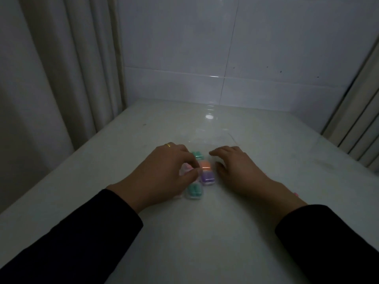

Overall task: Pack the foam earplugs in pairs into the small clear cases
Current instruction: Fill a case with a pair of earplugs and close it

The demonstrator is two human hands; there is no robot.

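Head view: a dim white tabletop (205, 232) runs to a tiled wall (205, 48), with a curtain (61, 68) on the left and a ribbed panel (356, 130) on the right. Both arms reach in wearing dark sleeves (82, 238)

Left hand (164, 171) lies palm down over a cluster of small clear cases, a gold ring (168, 145) on one finger. Its thumb and forefinger curl toward each other at a pink case (187, 168), mostly hidden under the fingers; the grip looks to be pinching this case, though blur keeps the contact unclear

Right hand (238, 167) rests palm down just right of the cluster, fingers loosely bent and holding nothing that shows, its grip released. Its fingertips lie near the far end of the cluster

Between the hands the cases sit close together in the middle of the tabletop: a green case (197, 154) farthest away, an orange case (205, 165) just nearer, a purple case (207, 178) touching the orange one, and a teal case (193, 191) nearest the person, beside the left wrist. Each shows coloured earplugs inside; whether the lids are closed cannot be told

A clear plastic bag (213, 138) lies flat on the tabletop just beyond the hands, its edges faint

A small pink bit (295, 194) shows past the right wrist, too small to tell what it is
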